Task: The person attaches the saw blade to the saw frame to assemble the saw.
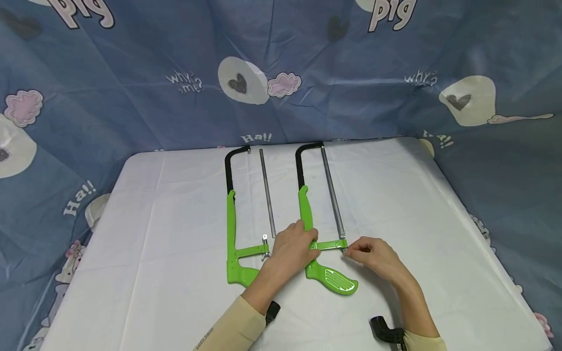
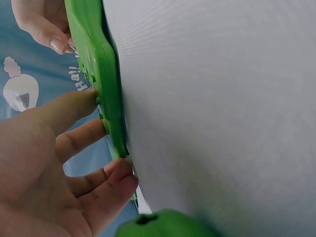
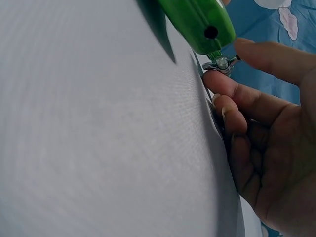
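Two green-and-black hacksaws side by side on white-covered counter (image 1: 184, 219), black bow ends toward the far edge, handles toward the person. Left hand (image 1: 293, 243) is on right saw (image 1: 306, 209), fingers grasping its green frame near where the green crossbar (image 1: 327, 245) joins. Right hand (image 1: 373, 256) is at the outer end of that crossbar, thumb and index finger pinching the small metal wing nut (image 3: 222, 63); its other fingers are curled in toward the palm. Mounted blade (image 1: 332, 192) runs from the right saw's black tip down to the crossbar end, just above the right hand. Right saw's handle (image 1: 332, 279) angles down between the two forearms.

Left saw (image 1: 231, 219) lies just beside, no contact with either hand's fingers visible; its grip is partly hidden by the left forearm. Loose blade (image 1: 267, 192) lies to the right of that saw's frame, apart from its black tip, lower end near the left hand. Metal fitting (image 1: 265, 239) sits at the left saw's crossbar end, next to the left wrist.

Both arms in beige sleeves (image 1: 239, 321), black device (image 1: 387, 332) at the right wrist, another dark piece by the left cuff. Blue printed cloth (image 1: 131, 107) hangs behind and at the sides, with hearts, pink clouds and lettering
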Tool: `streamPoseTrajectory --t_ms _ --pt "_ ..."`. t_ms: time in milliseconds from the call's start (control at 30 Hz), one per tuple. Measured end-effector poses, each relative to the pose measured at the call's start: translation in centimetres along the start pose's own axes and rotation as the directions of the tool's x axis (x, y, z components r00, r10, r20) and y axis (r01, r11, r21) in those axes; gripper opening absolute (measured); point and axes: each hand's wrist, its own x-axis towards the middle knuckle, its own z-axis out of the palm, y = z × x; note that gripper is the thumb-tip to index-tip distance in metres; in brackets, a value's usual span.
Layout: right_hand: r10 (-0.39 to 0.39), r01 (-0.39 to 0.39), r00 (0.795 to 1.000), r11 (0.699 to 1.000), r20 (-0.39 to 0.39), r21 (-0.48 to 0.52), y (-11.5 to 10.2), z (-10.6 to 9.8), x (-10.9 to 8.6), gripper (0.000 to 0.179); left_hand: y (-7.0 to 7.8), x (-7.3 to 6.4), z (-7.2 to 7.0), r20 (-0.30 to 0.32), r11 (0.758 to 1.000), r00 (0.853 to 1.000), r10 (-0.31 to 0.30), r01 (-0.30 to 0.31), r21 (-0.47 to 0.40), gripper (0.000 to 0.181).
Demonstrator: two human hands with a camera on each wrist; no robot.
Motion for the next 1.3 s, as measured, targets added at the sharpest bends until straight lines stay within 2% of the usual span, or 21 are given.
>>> streamPoseTrajectory --t_ms 800,1300 --pt "0.008 -0.008 1.0 1.0 -0.011 0.023 0.02 -0.03 -0.1 0.023 0.07 0.01 -0.02 0.015 1.0 1.0 -0.001 0.001 -0.006 0.024" --pt "0.008 -0.008 1.0 1.0 -0.025 -0.001 0.06 -0.19 -0.01 0.021 0.06 0.02 -0.02 0.015 1.0 1.0 -0.01 0.01 -0.009 0.025"
